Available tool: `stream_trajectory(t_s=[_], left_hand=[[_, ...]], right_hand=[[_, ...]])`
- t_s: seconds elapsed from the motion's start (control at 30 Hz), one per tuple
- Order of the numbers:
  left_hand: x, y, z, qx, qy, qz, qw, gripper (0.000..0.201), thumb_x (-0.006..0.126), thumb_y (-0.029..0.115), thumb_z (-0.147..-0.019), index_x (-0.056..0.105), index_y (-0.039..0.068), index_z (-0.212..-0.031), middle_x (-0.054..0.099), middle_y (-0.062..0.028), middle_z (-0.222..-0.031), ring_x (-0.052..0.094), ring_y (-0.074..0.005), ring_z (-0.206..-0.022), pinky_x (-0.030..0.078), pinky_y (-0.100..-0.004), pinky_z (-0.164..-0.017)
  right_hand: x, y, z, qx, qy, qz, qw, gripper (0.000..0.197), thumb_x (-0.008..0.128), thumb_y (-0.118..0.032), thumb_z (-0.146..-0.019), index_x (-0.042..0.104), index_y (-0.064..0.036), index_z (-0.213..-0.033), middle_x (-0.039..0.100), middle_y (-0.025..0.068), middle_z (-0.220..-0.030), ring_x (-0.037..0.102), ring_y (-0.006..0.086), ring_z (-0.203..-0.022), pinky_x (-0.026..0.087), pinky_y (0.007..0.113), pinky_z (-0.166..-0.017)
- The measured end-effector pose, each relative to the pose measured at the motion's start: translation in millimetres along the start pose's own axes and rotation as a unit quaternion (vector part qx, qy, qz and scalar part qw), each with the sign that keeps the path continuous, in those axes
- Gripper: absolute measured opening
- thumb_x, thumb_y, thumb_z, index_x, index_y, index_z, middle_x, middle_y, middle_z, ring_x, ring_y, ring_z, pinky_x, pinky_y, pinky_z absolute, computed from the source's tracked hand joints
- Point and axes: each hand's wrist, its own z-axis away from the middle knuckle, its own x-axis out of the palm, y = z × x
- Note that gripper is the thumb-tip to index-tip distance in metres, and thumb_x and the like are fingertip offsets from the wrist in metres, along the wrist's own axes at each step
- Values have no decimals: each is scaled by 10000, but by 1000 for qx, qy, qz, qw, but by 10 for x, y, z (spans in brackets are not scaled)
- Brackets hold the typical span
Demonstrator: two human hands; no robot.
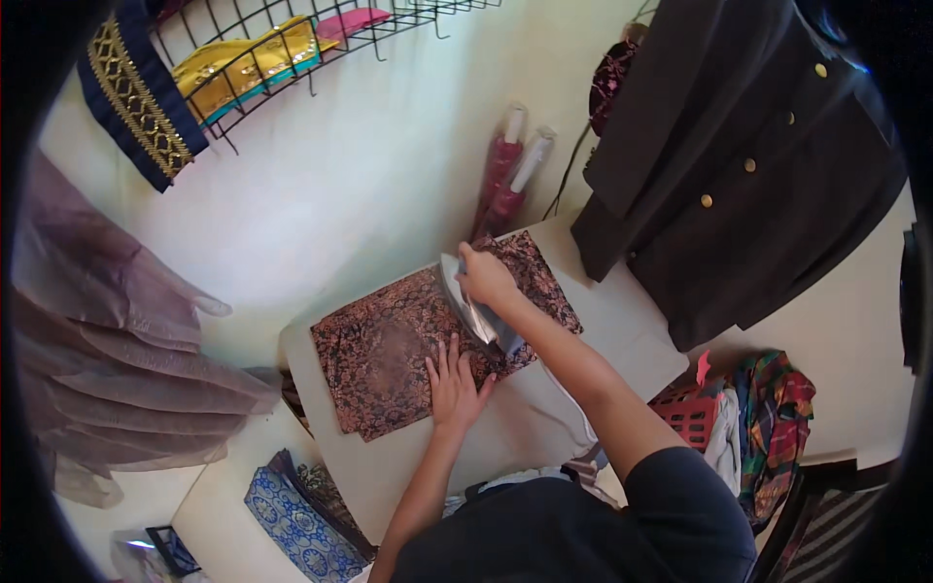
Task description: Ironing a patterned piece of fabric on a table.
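On the table (620, 319), my left hand (454, 392) spreads over cloth (379, 345); at one o'clock my right hand (488, 279) grips the iron (474, 319). Probably mid-pressing; any next stroke must clear my left.

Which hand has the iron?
The right hand, curled around the iron; the left hand instead lies spread on the dark floral cloth.

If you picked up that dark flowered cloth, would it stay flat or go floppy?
The cloth would likely droop, as it lies thin and flat on the table. It might unfold when lifted, since its near-left corner seems to show more than one layer. Pushed, it would probably wrinkle, with the left hand spread on it.
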Motion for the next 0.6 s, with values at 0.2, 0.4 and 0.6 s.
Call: stream_trajectory(t_s=[0.2, 0.4, 0.6], left_hand=[[0, -31, -21, -5, -3, -17, 1000, 611, 549, 481, -824, 477, 5, -1201, 233, -152, -1468, 221, -355, -1348, 158, -559, -1074], [-59, 1, 8, -10, 7, 12, 1000, 589, 545, 457, -842, 468, 6, -1214, 229, -143, -1471, 203, -360, -1353, 125, -544, -1086], [-152, -89, 108, -9, -14, -16, 1000, 581, 522, 432, -861, 430, 65, -1303, 259, -111, -1468, 224, -327, -1354, 145, -509, -1092]], right_hand=[[50, 231, -44, 20, 12, 35, 999, 377, 667, -154, -763, 472, -70, -1074, 625, 236, -860, 607, 412, -843, 481, 495, -733], [-301, 619, 194, 60, 26, 68, 996, 455, 669, -175, -759, 457, -90, -1152, 627, 242, -877, 601, 421, -856, 469, 504, -753], [-575, 902, 502, 76, 15, 87, 993, 478, 681, -183, -747, 461, -62, -1154, 626, 247, -891, 599, 421, -856, 477, 489, -743]])
